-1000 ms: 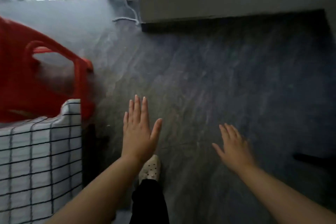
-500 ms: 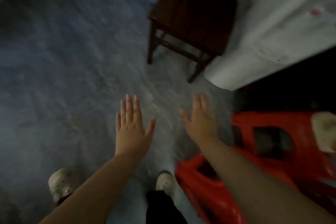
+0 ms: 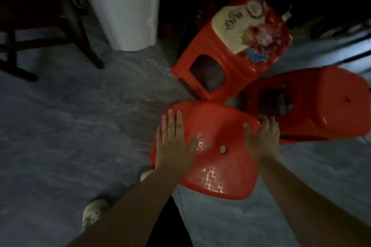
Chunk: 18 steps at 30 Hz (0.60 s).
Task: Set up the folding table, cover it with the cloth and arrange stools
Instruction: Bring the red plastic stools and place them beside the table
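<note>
On the floor (image 3: 80,126) three red stools cluster: the flowered stool (image 3: 224,60), the right stool (image 3: 325,110), and the near stool (image 3: 216,126) just before my feet. My left hand (image 3: 174,144) lies flat over its seat's left edge and my right hand (image 3: 264,138) over its right edge, fingers straight, gripping nothing.

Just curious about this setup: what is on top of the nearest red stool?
The left hand and right hand rest open on the seat of the nearest red stool; a small hole shows between them. The seat under the palms is covered.
</note>
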### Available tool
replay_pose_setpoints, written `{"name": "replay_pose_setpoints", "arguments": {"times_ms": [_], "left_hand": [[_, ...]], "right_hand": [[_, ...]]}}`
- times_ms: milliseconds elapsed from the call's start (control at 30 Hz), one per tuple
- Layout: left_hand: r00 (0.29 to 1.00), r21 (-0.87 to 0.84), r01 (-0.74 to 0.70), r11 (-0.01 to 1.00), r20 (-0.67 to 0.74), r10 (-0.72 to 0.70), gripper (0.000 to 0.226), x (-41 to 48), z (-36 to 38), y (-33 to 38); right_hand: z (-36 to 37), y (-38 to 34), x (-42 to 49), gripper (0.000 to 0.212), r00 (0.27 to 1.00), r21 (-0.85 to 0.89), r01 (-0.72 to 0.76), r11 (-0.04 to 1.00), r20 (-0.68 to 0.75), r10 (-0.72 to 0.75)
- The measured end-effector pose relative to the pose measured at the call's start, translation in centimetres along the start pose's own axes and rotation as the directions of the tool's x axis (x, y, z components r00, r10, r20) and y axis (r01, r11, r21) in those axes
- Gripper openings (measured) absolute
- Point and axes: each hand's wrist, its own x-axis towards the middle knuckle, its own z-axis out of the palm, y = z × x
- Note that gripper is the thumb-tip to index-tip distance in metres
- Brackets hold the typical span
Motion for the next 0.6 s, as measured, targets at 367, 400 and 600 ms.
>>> {"name": "replay_pose_setpoints", "arguments": {"times_ms": [367, 400, 600], "left_hand": [[0.908, -0.114, 0.305, 0.945, 0.333, -0.253, 0.091, 1.6, 5.2, -0.7], [0.9, -0.146, 0.331, 0.932, 0.347, -0.265, 0.091, 1.6, 5.2, -0.7], [0.874, -0.328, 0.47, 0.82, 0.305, -0.379, 0.106, 2.4, 2.9, -2.2]], "right_hand": [[5.8, 6.3, -2.9, 0.088, 0.86, 0.378, -0.51, 0.773, 0.257, 0.441], [5.9, 6.1, -2.8, 0.09, 0.844, 0.393, -0.536, 0.748, 0.265, 0.466], [5.3, 3.2, -4.1, 0.085, 0.882, 0.319, -0.464, 0.826, 0.254, 0.397]]}}
